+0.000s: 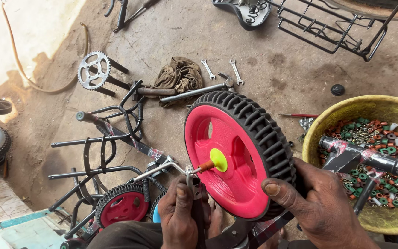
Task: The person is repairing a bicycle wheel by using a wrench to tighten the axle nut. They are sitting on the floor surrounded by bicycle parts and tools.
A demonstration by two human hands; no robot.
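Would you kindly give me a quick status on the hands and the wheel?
Left hand grips bent crank at yellow hub. Right hand holds pink wheel by its tyre. Frame and bowl close on either side.

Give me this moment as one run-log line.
left hand: gripping metal crank rod at yellow hub | right hand: holding pink wheel by its tyre | beside: yellow bowl of small fittings

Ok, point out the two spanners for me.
The two spanners lie on the floor at upper centre, just right of the brown rag, above the pink wheel.
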